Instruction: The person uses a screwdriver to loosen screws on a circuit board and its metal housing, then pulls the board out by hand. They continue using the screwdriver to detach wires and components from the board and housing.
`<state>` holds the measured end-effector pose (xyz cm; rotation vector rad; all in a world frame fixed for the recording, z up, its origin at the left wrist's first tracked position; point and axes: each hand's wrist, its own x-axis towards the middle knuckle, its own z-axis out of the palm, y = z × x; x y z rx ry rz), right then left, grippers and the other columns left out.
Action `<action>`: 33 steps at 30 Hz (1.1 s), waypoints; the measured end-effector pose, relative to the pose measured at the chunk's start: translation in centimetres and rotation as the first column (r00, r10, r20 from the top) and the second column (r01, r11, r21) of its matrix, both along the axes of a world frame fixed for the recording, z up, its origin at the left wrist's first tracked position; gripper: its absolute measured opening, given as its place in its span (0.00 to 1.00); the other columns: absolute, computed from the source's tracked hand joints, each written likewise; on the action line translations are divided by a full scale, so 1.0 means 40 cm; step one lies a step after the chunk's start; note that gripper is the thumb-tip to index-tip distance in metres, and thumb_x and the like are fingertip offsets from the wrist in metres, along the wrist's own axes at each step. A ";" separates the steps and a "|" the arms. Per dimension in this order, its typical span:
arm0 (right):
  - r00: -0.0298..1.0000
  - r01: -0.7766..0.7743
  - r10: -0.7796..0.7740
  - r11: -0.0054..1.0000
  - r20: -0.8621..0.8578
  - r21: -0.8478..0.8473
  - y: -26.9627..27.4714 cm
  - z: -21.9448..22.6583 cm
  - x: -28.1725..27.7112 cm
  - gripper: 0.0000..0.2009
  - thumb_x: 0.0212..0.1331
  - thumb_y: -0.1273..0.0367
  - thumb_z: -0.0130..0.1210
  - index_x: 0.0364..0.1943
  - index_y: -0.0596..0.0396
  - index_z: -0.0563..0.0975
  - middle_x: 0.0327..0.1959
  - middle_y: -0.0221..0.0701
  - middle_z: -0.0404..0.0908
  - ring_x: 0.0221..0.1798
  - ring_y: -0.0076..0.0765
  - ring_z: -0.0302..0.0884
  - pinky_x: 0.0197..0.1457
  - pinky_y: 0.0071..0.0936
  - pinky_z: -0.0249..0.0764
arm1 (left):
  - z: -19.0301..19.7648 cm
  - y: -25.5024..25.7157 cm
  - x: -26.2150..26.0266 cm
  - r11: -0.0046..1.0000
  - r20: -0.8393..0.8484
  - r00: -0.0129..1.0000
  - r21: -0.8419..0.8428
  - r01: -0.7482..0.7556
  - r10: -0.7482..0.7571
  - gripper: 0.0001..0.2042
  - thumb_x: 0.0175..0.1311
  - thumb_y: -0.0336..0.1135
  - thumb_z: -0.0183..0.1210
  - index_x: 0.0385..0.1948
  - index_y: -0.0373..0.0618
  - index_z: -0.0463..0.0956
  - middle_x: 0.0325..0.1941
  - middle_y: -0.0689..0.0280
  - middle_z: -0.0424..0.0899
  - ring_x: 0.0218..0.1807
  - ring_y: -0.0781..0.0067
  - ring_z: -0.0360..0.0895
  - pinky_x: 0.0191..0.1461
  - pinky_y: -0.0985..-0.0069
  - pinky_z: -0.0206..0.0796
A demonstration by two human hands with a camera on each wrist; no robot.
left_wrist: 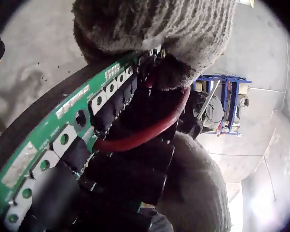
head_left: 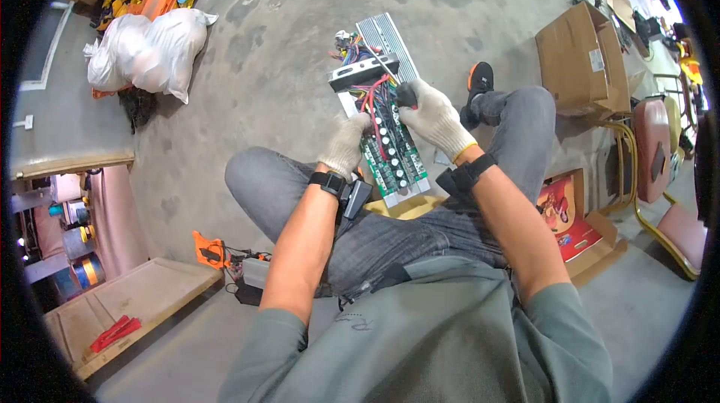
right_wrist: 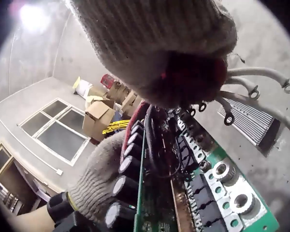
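Note:
A long green circuit board (head_left: 381, 169) with rows of capacitors is held over the person's lap. The gloved left hand (head_left: 345, 145) grips its left edge, thumb close to a thick red wire (left_wrist: 140, 138). In the gloved right hand (head_left: 437, 116) is a screwdriver (head_left: 407, 94) with a dark and red handle, its thin shaft slanting up-left over the board's far end. A silver end plate (head_left: 364, 71) crosses that end, with bundled coloured wires beyond it. Pale cables (right_wrist: 261, 72) with ring terminals show past the right hand in the right wrist view.
A finned aluminium cover (head_left: 391, 37) lies on the floor beyond the board. To the right stand a cardboard box (head_left: 571, 58) and chairs (head_left: 651, 144). White bags (head_left: 154, 54) sit at far left; an orange tool (head_left: 212, 250) is beside the left knee.

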<state>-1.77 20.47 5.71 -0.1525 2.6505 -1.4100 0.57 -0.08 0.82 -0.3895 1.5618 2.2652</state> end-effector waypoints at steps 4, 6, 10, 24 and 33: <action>0.998 0.040 -0.038 0.998 -0.040 0.057 -0.024 -0.001 -0.010 0.17 0.56 0.71 0.63 0.50 0.56 0.80 0.42 0.48 0.87 0.51 0.58 0.86 0.56 0.45 0.80 | 0.157 0.006 0.005 0.925 -0.001 0.985 -0.345 0.162 -0.173 0.12 0.69 0.30 0.53 0.49 0.39 0.82 0.41 0.65 0.88 0.36 0.71 0.87 0.41 0.71 0.82; 0.999 0.004 0.001 0.995 -0.051 0.104 -0.031 0.005 -0.003 0.17 0.56 0.71 0.64 0.51 0.55 0.79 0.42 0.48 0.87 0.50 0.58 0.85 0.56 0.46 0.80 | 0.130 0.019 0.007 0.994 0.012 0.995 -0.037 0.100 -0.099 0.12 0.69 0.30 0.54 0.49 0.40 0.82 0.40 0.67 0.88 0.38 0.75 0.86 0.44 0.73 0.80; 0.982 -0.059 0.079 0.992 -0.174 0.116 -0.038 -0.001 -0.011 0.20 0.56 0.74 0.64 0.55 0.53 0.77 0.43 0.48 0.86 0.49 0.61 0.85 0.53 0.46 0.80 | 0.167 0.032 0.012 0.995 0.232 0.972 0.091 -0.046 0.024 0.11 0.68 0.29 0.56 0.49 0.43 0.81 0.39 0.68 0.86 0.39 0.76 0.84 0.45 0.73 0.80; 0.987 -0.082 0.114 0.964 -0.115 0.253 -0.025 -0.042 -0.039 0.18 0.59 0.75 0.64 0.52 0.54 0.74 0.42 0.46 0.86 0.47 0.57 0.86 0.52 0.44 0.79 | 0.057 0.025 -0.030 0.816 0.014 0.999 -0.578 0.032 -0.030 0.24 0.50 0.37 0.66 0.45 0.23 0.78 0.35 0.41 0.86 0.41 0.54 0.86 0.47 0.60 0.76; 0.988 -0.143 0.151 0.972 -0.031 0.185 -0.010 -0.038 -0.063 0.17 0.61 0.68 0.65 0.50 0.58 0.73 0.41 0.41 0.85 0.45 0.45 0.84 0.53 0.38 0.77 | 0.055 0.030 -0.028 0.854 -0.099 0.994 -0.515 -0.082 0.036 0.20 0.49 0.33 0.63 0.44 0.29 0.82 0.33 0.46 0.87 0.37 0.58 0.86 0.45 0.62 0.76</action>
